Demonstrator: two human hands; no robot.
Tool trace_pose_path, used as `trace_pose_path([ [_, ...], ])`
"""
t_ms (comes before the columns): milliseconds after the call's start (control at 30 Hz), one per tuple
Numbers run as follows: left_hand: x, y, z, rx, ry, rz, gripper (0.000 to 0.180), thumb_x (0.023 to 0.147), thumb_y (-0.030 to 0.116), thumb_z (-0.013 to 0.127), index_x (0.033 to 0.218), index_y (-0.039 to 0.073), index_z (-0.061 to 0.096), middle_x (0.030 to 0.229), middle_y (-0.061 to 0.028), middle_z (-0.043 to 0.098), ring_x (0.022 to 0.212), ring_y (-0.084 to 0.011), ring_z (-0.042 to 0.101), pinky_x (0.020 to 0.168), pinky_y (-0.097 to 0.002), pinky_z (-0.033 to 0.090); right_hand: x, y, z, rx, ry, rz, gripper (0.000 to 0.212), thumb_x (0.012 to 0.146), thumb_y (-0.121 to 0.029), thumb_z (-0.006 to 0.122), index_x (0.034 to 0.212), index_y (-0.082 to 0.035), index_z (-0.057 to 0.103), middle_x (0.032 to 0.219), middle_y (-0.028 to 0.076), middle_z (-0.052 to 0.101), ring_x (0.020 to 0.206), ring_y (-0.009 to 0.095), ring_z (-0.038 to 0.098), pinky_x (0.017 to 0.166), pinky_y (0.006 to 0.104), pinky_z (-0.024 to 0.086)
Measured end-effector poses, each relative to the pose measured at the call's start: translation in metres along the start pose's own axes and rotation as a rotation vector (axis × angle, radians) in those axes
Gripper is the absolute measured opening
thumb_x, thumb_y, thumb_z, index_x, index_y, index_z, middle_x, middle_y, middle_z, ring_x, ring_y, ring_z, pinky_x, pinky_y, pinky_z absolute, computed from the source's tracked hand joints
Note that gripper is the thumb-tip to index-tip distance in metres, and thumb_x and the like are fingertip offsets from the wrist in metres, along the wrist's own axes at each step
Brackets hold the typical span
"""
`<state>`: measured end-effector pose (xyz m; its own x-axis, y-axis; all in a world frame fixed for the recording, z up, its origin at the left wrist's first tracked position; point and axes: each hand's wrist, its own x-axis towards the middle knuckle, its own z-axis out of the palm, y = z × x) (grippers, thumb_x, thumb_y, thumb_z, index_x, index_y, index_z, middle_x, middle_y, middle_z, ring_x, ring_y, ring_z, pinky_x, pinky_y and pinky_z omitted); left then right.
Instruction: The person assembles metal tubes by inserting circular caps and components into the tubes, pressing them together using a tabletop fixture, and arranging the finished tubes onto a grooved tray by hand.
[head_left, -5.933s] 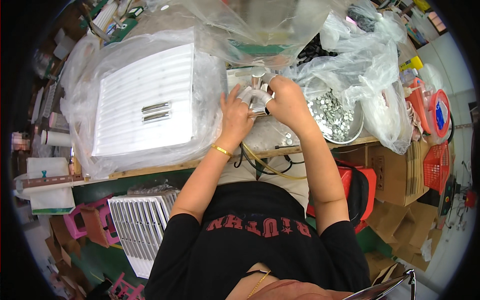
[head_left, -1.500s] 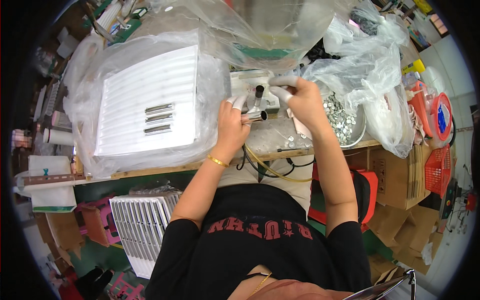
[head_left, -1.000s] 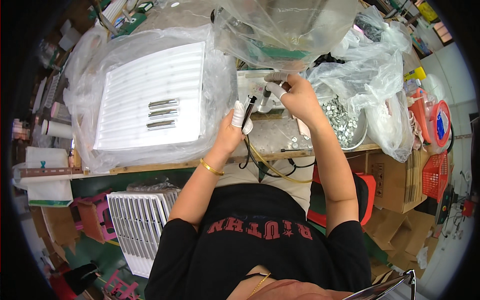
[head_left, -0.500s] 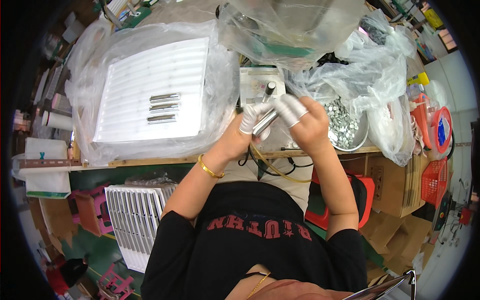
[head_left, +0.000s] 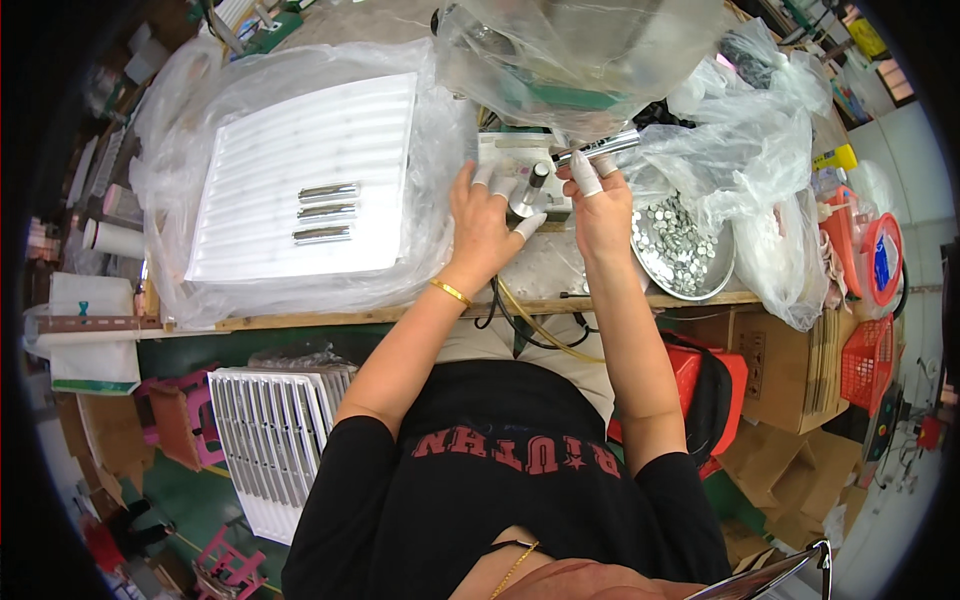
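My right hand (head_left: 604, 215), with white finger covers, pinches a shiny silver tube (head_left: 622, 143) that slants up to the right. Just left of it, a short upright post (head_left: 538, 177) with a black top stands on a round metal base. My left hand (head_left: 480, 228), also in white finger covers, is beside that base with fingers and thumb spread around its near left side. Whether it touches the base I cannot tell. Three more silver tubes (head_left: 325, 213) lie in a ribbed white tray (head_left: 290, 130) on the left.
At the right, a round metal bowl (head_left: 720, 283) holds many small silver discs. Clear plastic bags (head_left: 770, 190) lie behind and beside it. A plastic-draped machine (head_left: 590, 70) stands at the back. Stacked trays of tubes (head_left: 270, 440) lean below the wooden table edge (head_left: 400, 315).
My hands have moved apart. The tube has gone up and right in my right hand, and my left hand has let go and opened beside the post.
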<state>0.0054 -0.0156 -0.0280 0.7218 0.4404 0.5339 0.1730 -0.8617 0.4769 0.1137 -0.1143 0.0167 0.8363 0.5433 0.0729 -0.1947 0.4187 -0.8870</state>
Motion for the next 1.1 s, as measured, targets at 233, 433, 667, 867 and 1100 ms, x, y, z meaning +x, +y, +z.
trace_pose_path([
  [233,-0.005,0.001,-0.001,-0.036,0.042,0.031,0.052,0.066,0.024,0.077,0.111,0.003,0.061,0.121,-0.0236,0.047,0.122,-0.0466,0.031,0.102,-0.0542,0.027,-0.013,-0.001,0.008,-0.513,-0.13,-0.364,0.027,0.08,-0.01,0.068,0.103,0.0,0.058,0.094,0.009,0.062,0.076,0.016,0.057,0.067,0.0296,0.044],
  [433,-0.009,-0.001,-0.002,-0.013,0.024,0.048,0.049,0.066,0.022,0.077,0.108,0.004,0.062,0.124,-0.0218,0.047,0.122,-0.0462,0.032,0.102,-0.0542,0.027,-0.01,-0.027,0.006,-1.007,-0.296,-0.704,0.029,0.075,-0.01,0.069,0.101,0.0,0.058,0.081,0.015,0.057,0.072,0.03,0.056,0.062,0.0366,0.045],
  [667,-0.008,0.003,-0.001,-0.009,0.03,0.034,0.058,0.066,0.023,0.078,0.118,0.007,0.056,0.126,-0.0195,0.046,0.123,-0.0449,0.033,0.102,-0.0534,0.028,-0.01,-0.009,0.0,-0.657,-0.124,-0.44,0.022,0.079,-0.012,0.068,0.098,-0.001,0.061,0.081,0.008,0.06,0.068,0.018,0.054,0.062,0.0287,0.043],
  [867,-0.008,0.006,-0.003,-0.045,-0.003,0.005,0.064,0.069,0.02,0.076,0.123,-0.002,0.049,0.128,-0.0241,0.043,0.123,-0.0456,0.033,0.103,-0.0511,0.028,-0.008,-0.006,-0.002,-0.58,-0.1,-0.388,0.02,0.08,-0.011,0.068,0.097,-0.002,0.063,0.082,0.004,0.062,0.067,0.012,0.05,0.062,0.0255,0.041],
  [1100,-0.007,0.005,0.015,-0.023,-0.058,0.015,0.067,0.075,0.017,0.07,0.128,-0.009,0.039,0.13,-0.0275,0.04,0.125,-0.0443,0.032,0.103,-0.0518,0.026,-0.018,-0.009,-0.003,-0.414,-0.01,-0.311,0.032,0.086,-0.003,0.061,0.117,0.003,0.054,0.097,0.006,0.063,0.086,0.009,0.057,0.077,0.0238,0.047],
])
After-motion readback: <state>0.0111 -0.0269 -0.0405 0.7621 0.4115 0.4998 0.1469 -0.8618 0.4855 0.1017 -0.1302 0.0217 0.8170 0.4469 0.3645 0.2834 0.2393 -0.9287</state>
